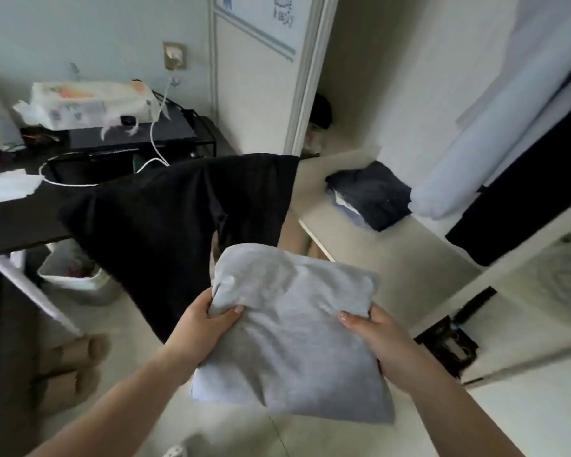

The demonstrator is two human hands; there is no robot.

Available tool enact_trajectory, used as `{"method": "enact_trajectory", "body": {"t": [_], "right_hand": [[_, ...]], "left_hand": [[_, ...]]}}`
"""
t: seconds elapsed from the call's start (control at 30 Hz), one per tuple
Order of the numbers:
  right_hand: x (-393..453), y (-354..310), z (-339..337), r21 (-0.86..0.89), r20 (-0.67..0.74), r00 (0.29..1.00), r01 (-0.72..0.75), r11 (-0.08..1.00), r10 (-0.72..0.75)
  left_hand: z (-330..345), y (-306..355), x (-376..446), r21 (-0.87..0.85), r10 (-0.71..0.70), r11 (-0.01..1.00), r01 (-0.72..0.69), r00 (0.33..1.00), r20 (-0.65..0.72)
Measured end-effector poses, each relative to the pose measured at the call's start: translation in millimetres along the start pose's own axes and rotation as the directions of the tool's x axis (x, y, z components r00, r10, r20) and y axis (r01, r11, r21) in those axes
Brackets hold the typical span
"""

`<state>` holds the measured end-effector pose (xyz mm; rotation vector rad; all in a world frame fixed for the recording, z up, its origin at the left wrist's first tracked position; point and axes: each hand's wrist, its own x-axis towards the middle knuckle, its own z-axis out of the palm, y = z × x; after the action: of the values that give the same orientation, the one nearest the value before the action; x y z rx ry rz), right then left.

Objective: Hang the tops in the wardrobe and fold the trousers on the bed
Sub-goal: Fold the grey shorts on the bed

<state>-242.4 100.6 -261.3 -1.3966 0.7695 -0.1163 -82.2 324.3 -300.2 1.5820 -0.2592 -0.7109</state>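
Note:
Both of my hands carry a folded light grey garment (294, 328) in front of me, above the floor. My left hand (201, 328) grips its left edge, thumb on top. On its right edge my right hand (379, 341) holds on the same way. A black garment (178, 212) hangs just beyond the grey one; what it hangs from is hidden. The open wardrobe (360, 94) stands ahead. A folded dark blue garment (373, 192) lies on the wardrobe's shelf (360, 239). White and dark clothes (524, 133) hang inside at the right.
A black desk (23, 212) at the left holds a shelf rack, a tissue pack (93, 100) and a white cable. A white waste bin (80, 278) stands under it. The wardrobe door (257, 77) is open ahead. A mirrored door (524, 308) is at the right.

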Motion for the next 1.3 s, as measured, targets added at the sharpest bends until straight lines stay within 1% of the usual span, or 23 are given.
{"method": "enact_trajectory", "body": {"t": [0.07,0.17,0.27,0.4,0.5,0.7,0.8,0.97,1.03,1.2,1.23,1.3], "right_hand": [[1,2,-21,0.042,-0.036,0.999,0.008,0.999,-0.006],[10,3,-43,0.097,-0.087,0.996,0.021,0.995,-0.013],[30,3,-59,0.137,-0.169,0.986,0.024,0.99,0.0],[77,-8,-76,0.187,-0.276,0.961,0.02,0.982,0.033],[125,-19,-83,0.26,-0.346,0.936,0.033,0.965,0.062],[209,-58,-79,0.43,-0.357,0.926,0.047,0.901,0.122],[243,-78,-77,0.489,-0.352,0.925,0.055,0.87,0.139],[274,-99,-87,0.599,-0.306,0.942,0.075,0.797,0.141],[285,-104,-96,0.636,-0.299,0.945,0.095,0.766,0.131],[315,-111,-123,0.665,-0.332,0.929,0.107,0.739,0.164],[324,-114,-130,0.676,-0.342,0.923,0.112,0.728,0.176],[344,-117,-144,0.685,-0.365,0.911,0.123,0.718,0.192]], "left_hand": [[23,7,19,0.031,-0.001,1.0,-0.001,0.999,0.051],[51,15,50,0.079,-0.005,0.997,-0.002,0.996,0.085],[73,21,85,0.13,-0.019,0.992,0.003,0.993,0.121],[95,34,149,0.127,-0.04,0.992,0.016,0.981,0.191],[108,50,214,0.12,-0.078,0.992,0.046,0.958,0.276],[124,86,333,0.162,-0.113,0.985,0.057,0.925,0.364],[139,104,387,0.188,-0.125,0.98,0.057,0.918,0.375],[170,116,443,0.272,-0.151,0.962,0.036,0.896,0.417],[183,122,462,0.288,-0.178,0.956,0.052,0.886,0.429],[219,134,509,0.302,-0.32,0.932,0.199,0.842,0.435],[227,137,519,0.309,-0.329,0.929,0.204,0.838,0.436],[242,144,537,0.303,-0.292,0.939,0.165,0.847,0.444]]}}
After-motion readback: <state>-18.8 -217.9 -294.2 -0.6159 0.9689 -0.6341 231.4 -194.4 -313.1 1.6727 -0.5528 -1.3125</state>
